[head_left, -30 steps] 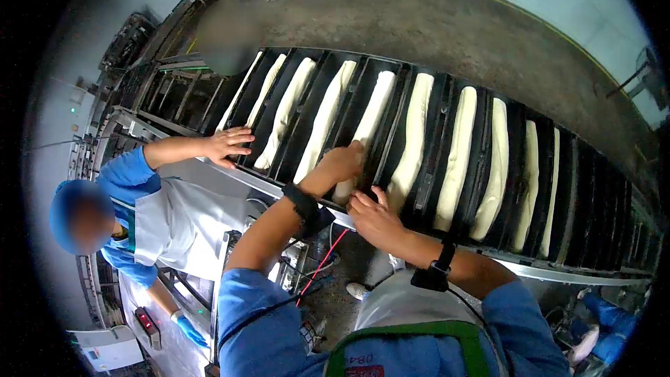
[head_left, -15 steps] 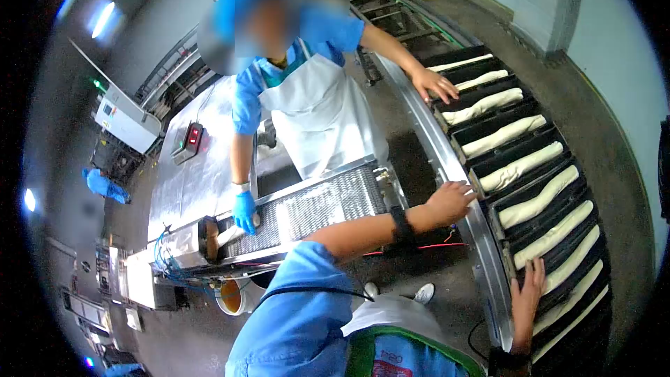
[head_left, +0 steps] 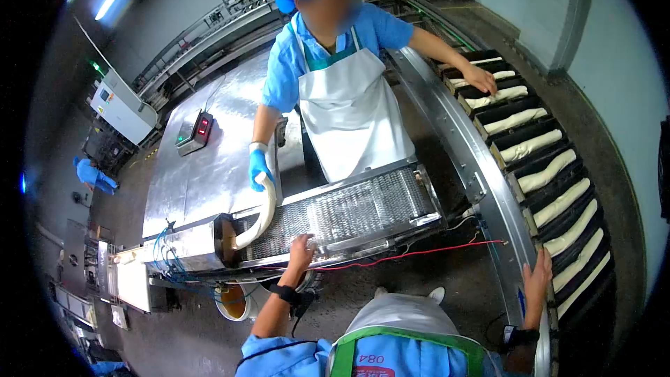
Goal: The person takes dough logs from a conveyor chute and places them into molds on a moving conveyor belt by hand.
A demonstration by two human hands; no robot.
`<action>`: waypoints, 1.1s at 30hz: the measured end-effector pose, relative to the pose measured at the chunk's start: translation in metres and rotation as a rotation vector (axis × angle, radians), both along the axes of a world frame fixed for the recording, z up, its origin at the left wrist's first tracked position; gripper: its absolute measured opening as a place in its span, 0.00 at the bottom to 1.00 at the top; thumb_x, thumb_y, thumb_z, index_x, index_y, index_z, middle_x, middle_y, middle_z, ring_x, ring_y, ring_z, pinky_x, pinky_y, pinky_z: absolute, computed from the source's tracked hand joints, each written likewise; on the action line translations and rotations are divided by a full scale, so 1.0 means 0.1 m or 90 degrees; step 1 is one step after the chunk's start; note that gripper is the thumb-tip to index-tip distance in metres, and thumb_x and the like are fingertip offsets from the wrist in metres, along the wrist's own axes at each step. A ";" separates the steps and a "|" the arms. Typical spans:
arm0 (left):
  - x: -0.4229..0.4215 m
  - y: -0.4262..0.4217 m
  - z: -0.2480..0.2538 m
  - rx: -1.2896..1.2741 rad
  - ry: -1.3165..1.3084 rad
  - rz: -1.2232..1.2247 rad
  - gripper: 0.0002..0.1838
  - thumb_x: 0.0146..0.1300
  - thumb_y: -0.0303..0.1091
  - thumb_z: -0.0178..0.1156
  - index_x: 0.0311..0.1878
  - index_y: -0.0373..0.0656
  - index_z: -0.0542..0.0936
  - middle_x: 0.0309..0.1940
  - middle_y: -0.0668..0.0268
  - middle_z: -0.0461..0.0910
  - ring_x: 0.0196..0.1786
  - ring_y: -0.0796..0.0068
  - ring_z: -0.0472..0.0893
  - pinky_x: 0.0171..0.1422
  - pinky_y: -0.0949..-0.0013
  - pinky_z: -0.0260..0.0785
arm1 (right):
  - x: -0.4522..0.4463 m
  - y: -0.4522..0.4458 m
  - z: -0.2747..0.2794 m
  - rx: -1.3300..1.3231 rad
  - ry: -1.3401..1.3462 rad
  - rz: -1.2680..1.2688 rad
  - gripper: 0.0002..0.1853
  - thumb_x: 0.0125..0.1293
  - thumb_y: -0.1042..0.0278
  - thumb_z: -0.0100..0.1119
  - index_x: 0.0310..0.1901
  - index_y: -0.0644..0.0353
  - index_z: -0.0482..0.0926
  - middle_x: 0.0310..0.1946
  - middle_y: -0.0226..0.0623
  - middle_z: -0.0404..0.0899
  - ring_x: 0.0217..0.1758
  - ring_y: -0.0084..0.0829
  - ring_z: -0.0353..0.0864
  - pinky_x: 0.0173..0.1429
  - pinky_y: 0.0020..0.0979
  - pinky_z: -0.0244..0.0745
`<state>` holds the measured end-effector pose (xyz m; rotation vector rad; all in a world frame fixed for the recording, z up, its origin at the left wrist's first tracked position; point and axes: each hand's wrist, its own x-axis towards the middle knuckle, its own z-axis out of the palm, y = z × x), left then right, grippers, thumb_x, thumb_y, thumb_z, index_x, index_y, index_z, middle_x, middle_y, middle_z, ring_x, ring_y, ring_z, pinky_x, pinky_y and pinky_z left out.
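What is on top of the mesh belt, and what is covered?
A pale strip curves over the mesh belt beside the metal housing; a co-worker's gloved hand holds one end. The belt surface directly beneath the strip cannot be seen.

Trays [head_left: 555, 189] run down the right side, one dough strip [head_left: 563, 202] lying in each filled one. Rail [head_left: 497, 174] just left of them, alongside. Mesh conveyor [head_left: 342, 209] lies left of the rail; dough roll [head_left: 268, 215] on its left end. Desk [head_left: 209, 185] behind conveyor, toward the left, scale [head_left: 195, 132] on top (near the far edge). Co-worker [head_left: 356, 119] behind conveyor, between desk and rail. Bucket [head_left: 234, 305] on the floor, before conveyor's left part.
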<state>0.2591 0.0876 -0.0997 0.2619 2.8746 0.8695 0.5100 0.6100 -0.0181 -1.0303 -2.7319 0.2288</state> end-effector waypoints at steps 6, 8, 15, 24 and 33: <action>0.03 -1.14 -0.54 -0.028 0.151 0.396 0.30 0.42 0.33 0.58 0.51 0.37 0.62 0.50 0.47 0.60 0.53 0.48 0.61 0.56 0.56 0.54 | 0.00 -0.56 0.22 -0.025 -0.010 0.040 0.29 0.52 0.66 0.53 0.56 0.60 0.56 0.58 0.41 0.51 0.61 0.42 0.50 0.59 0.44 0.45; -0.01 -1.34 -0.48 -0.011 0.122 0.514 0.32 0.43 0.33 0.58 0.53 0.37 0.60 0.53 0.45 0.56 0.55 0.48 0.59 0.58 0.57 0.53 | 0.06 -0.70 0.24 -0.007 -0.016 0.018 0.29 0.52 0.66 0.53 0.56 0.60 0.56 0.59 0.41 0.51 0.61 0.42 0.50 0.59 0.44 0.44; -0.14 -1.76 -0.40 -0.032 0.049 0.596 0.36 0.49 0.41 0.57 0.59 0.44 0.53 0.59 0.49 0.49 0.59 0.50 0.53 0.59 0.57 0.50 | 0.41 -1.09 0.31 -0.030 -0.004 -0.039 0.29 0.52 0.65 0.54 0.56 0.59 0.58 0.57 0.40 0.53 0.62 0.42 0.48 0.59 0.44 0.44; -0.15 -1.70 -0.38 -0.021 -0.018 0.544 0.34 0.49 0.41 0.54 0.60 0.47 0.53 0.60 0.50 0.47 0.61 0.52 0.51 0.61 0.58 0.48 | 0.76 -1.18 0.26 -0.063 -0.010 -0.048 0.28 0.51 0.66 0.54 0.55 0.59 0.58 0.57 0.41 0.54 0.62 0.42 0.48 0.60 0.44 0.44; 0.02 -1.92 -0.43 0.053 -0.004 0.481 0.34 0.50 0.40 0.52 0.59 0.41 0.52 0.59 0.50 0.46 0.61 0.52 0.49 0.60 0.57 0.48 | 0.97 -1.56 0.26 -0.050 -0.007 -0.025 0.27 0.52 0.65 0.53 0.55 0.59 0.59 0.57 0.40 0.53 0.61 0.41 0.49 0.59 0.45 0.44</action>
